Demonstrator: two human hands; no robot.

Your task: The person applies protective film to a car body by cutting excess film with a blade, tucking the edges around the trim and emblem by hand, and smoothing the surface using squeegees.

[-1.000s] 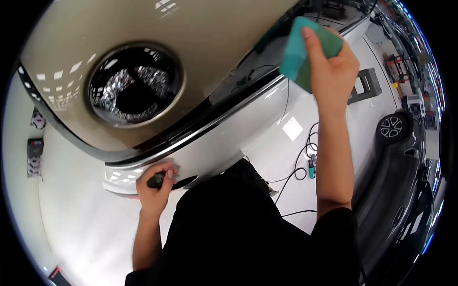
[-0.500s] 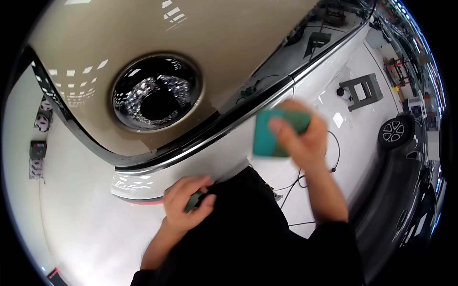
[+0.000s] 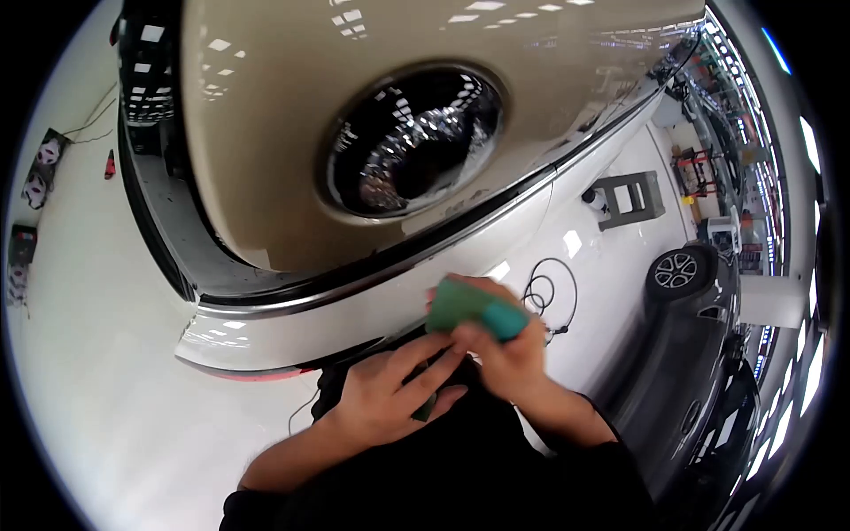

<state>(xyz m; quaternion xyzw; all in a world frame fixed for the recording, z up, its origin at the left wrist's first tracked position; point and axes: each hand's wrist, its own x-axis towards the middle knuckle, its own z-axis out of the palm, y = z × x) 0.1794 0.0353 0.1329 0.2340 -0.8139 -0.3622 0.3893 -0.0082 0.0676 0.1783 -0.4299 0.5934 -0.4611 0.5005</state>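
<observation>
A flat pad, dark green on one part and teal on the other, is gripped in my right hand in front of my body. My left hand is right beside it, its fingertips at the pad's lower edge. A small dark green object shows partly between the fingers and thumb of my left hand; most of it is hidden. Beyond both hands are the white body edge of a car and a beige panel with a round glossy black recess.
A dark car stands at the right. Behind it on the floor are a grey step stool, a bottle and a coiled black cable. Patterned boxes are at the far left.
My right hand has come down and inward with the pad, and my left hand has moved right to meet it. The view has shifted, so the round recess appears farther right.
</observation>
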